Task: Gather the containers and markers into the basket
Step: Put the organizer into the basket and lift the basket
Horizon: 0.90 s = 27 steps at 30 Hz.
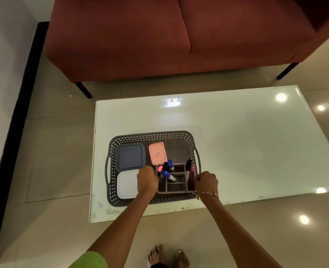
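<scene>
My left hand (147,177) and right hand (206,180), both closed, grip opposite walls of the marker organiser (176,185) inside the basket (150,135); rigid, light, top-heavy, so I judge best held level.

red sofa (150,35) behind | glass table (246,142) reflecting lights | tiled floor (53,151) | black skirting (10,132) left

At mid-frame, a dark basket (152,136) sat on a glass table (237,142), holding three lidded containers (129,158) left. Both hands, left hand (147,177) and right hand (206,181), gripped a marker-filled organizer (176,187) at its sides.
</scene>
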### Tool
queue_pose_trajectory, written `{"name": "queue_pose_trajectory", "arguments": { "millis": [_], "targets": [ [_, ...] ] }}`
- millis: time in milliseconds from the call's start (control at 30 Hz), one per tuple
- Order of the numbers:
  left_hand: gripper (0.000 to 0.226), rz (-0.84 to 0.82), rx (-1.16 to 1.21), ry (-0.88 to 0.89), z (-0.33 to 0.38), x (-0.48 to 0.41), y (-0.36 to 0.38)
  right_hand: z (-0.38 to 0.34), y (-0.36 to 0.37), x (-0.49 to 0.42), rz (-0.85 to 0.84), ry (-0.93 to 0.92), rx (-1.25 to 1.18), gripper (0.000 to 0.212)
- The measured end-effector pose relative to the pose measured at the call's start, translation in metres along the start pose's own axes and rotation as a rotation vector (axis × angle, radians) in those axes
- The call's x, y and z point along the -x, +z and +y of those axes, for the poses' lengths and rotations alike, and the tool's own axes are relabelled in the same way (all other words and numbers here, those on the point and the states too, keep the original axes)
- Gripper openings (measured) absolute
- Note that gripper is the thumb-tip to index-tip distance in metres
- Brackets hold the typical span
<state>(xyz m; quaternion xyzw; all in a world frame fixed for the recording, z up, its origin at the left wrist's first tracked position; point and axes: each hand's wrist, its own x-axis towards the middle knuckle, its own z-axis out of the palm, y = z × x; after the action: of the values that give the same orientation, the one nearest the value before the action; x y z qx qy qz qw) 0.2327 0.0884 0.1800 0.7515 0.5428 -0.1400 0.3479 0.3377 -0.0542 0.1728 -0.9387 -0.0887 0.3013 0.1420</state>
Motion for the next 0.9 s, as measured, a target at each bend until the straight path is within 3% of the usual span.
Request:
{"name": "queue_pose_trajectory", "arguments": {
  "millis": [167,333,433,500,600,700,900],
  "targets": [
    [0.009,0.016,0.008,0.042,-0.01,0.001,0.0,0.001,-0.006,0.008,-0.016,-0.011,-0.035,0.019],
    [0.015,0.196,0.079,0.221,-0.029,-0.004,-0.051,-0.007,-0.037,0.005,0.185,-0.039,-0.191,0.022],
    [0.005,0.279,0.081,0.247,-0.039,-0.024,-0.096,-0.019,-0.043,-0.012,0.191,-0.037,-0.3,0.03],
    [0.021,0.333,0.065,0.255,-0.051,-0.04,-0.115,-0.03,-0.043,-0.025,0.183,-0.013,-0.326,0.03],
    [0.043,0.326,0.024,0.148,-0.071,-0.057,-0.124,-0.039,-0.036,-0.043,0.13,0.056,-0.308,0.029],
    [0.025,0.286,0.093,0.007,-0.091,-0.06,-0.119,-0.037,-0.026,-0.055,0.086,0.114,-0.333,0.02],
    [0.019,0.199,0.436,-0.144,-0.117,-0.072,-0.1,-0.027,-0.023,-0.063,0.083,0.138,-0.279,0.014]
  ]
}}
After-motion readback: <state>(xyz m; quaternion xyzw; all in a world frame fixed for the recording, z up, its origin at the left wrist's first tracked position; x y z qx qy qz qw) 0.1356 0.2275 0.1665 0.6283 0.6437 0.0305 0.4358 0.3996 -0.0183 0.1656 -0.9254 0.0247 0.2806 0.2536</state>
